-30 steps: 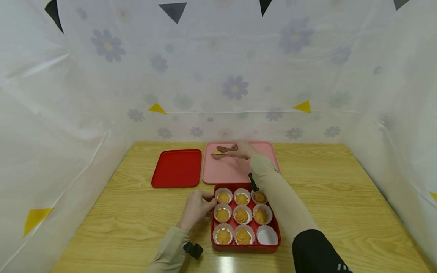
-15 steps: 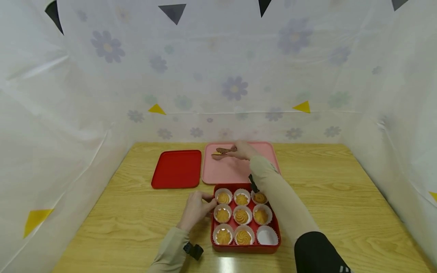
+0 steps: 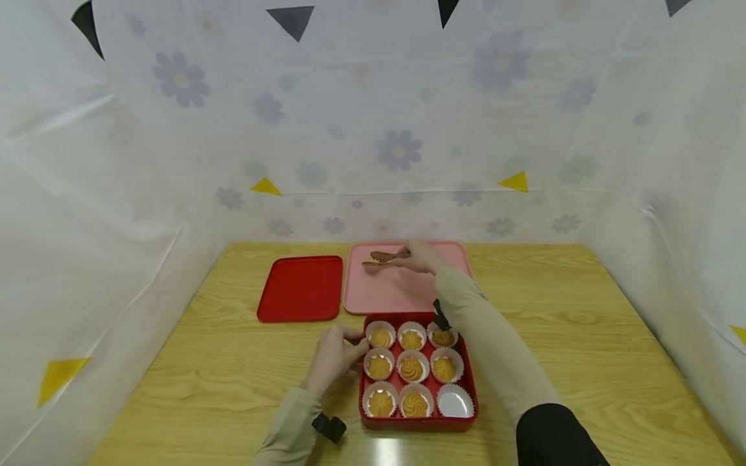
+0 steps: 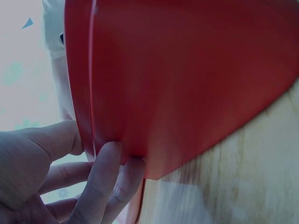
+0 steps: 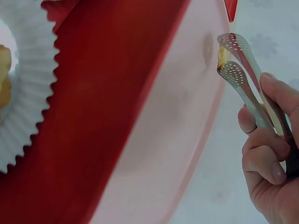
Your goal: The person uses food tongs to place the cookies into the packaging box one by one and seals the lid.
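My right hand (image 3: 422,257) holds a pair of perforated serving tongs (image 5: 243,77) above the pink tray (image 3: 379,294). A small golden cookie (image 5: 223,57) is pinched between the tong heads. At its left side, a red box (image 3: 419,424) is gripped by my left hand (image 3: 331,359), thumb at the rim and fingers against the outer wall (image 4: 187,93). White paper cups stand in rows in the box, most with a piped cookie (image 3: 414,404) inside. The front right cup (image 3: 456,402) shows its bare bottom.
A flat red tray (image 3: 300,288) lies left of the pink one on the wooden table (image 3: 233,388). White flower-printed sheeting (image 3: 373,116) closes off the back and both sides. My right forearm (image 3: 495,343) passes over the box's right edge.
My right hand has shifted slightly right with the tongs and the cookie in them, and its forearm too. My left hand has stayed at the box.
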`<state>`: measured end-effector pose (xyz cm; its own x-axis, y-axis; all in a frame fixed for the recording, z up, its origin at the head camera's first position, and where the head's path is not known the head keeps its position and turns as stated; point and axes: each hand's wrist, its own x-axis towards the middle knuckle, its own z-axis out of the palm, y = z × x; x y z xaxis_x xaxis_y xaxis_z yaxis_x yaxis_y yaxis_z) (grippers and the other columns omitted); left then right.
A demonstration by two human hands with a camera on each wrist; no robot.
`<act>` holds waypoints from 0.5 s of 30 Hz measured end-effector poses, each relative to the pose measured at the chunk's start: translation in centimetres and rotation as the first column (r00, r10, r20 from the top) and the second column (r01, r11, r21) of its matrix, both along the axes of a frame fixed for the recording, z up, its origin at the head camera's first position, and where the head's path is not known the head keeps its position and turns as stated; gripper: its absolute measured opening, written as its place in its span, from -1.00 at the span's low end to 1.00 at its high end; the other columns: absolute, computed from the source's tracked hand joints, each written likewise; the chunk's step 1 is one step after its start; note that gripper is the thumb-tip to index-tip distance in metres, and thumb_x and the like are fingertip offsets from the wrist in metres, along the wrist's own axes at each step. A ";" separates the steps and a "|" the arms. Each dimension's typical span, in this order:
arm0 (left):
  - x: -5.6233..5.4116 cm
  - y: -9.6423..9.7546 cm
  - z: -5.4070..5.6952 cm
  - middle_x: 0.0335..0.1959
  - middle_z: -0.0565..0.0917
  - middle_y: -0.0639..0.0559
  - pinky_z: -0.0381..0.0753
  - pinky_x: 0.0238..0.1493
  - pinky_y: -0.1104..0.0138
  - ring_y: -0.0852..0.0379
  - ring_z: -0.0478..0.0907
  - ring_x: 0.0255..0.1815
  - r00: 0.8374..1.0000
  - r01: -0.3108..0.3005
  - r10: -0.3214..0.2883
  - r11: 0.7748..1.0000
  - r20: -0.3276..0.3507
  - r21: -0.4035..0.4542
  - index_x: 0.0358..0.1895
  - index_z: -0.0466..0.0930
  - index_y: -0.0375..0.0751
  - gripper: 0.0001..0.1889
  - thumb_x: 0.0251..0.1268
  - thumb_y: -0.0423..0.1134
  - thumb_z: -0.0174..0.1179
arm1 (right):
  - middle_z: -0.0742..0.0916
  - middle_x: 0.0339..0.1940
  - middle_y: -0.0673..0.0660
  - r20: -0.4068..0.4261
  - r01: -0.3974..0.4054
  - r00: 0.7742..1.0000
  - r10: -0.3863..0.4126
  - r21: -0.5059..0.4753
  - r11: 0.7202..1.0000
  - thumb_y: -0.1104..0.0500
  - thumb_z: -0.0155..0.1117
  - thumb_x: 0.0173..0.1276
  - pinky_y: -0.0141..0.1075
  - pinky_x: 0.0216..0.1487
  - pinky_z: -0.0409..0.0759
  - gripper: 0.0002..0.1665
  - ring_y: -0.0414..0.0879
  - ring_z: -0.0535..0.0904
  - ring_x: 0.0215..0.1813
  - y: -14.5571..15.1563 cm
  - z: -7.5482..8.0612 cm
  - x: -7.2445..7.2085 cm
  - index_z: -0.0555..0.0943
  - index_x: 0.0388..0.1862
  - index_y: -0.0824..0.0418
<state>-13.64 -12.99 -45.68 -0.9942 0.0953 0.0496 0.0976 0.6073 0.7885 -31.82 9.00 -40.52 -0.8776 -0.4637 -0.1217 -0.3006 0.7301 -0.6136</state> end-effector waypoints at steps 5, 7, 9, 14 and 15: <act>0.0 -0.2 -0.2 -0.19 0.81 -0.22 0.63 -0.33 0.36 0.10 0.73 -0.31 1.000 0.005 -0.005 1.000 0.009 0.003 -0.16 0.80 -0.36 -0.79 0.22 -0.31 0.32 | 0.78 -0.04 0.29 -0.010 -0.037 0.999 0.037 -0.007 0.999 -0.02 0.20 0.50 -0.25 -0.24 0.44 -0.60 0.05 0.57 -0.24 0.6 0.1 -0.1 0.72 0.04 0.25; -0.1 -0.3 -0.2 -0.19 0.81 -0.23 0.61 -0.39 0.39 0.14 0.72 -0.35 1.000 0.005 -0.005 1.000 0.020 0.010 -0.15 0.80 -0.37 -0.79 0.22 -0.32 0.32 | 0.80 -0.07 0.25 -0.025 -0.041 0.999 0.041 -0.004 0.999 -0.03 0.21 0.49 -0.26 -0.24 0.43 -0.61 0.00 0.56 -0.27 1.0 0.3 0.1 0.74 0.01 0.23; -0.1 -0.3 -0.2 -0.19 0.81 -0.24 0.59 -0.43 0.40 0.17 0.71 -0.40 1.000 0.005 -0.005 1.000 0.030 0.017 -0.14 0.79 -0.37 -0.78 0.23 -0.32 0.31 | 0.80 -0.24 0.20 -0.041 -0.050 0.998 0.049 -0.006 0.999 -0.03 0.22 0.49 -0.26 -0.28 0.39 -0.63 -0.07 0.47 -0.38 1.4 0.5 0.3 0.76 -0.07 0.21; -0.1 -0.4 -0.2 -0.21 0.81 -0.25 0.59 -0.48 0.42 0.18 0.72 -0.46 0.999 0.009 -0.011 0.999 0.043 0.037 -0.13 0.79 -0.39 -0.78 0.23 -0.32 0.31 | 0.69 -0.53 0.09 -0.099 -0.121 0.988 0.117 -0.032 0.992 0.06 0.24 0.48 -0.28 -0.38 0.32 -0.71 -0.16 0.28 -0.54 2.5 1.0 1.2 0.77 -0.16 0.23; -0.1 -0.4 -0.2 -0.21 0.81 -0.26 0.59 -0.48 0.42 0.17 0.72 -0.47 0.999 0.011 -0.013 0.999 0.044 0.042 -0.13 0.78 -0.39 -0.78 0.23 -0.33 0.31 | 0.71 -0.51 0.09 -0.106 -0.130 0.986 0.125 -0.036 0.991 0.07 0.24 0.48 -0.29 -0.40 0.32 -0.72 -0.16 0.28 -0.55 2.7 1.0 1.4 0.78 -0.13 0.23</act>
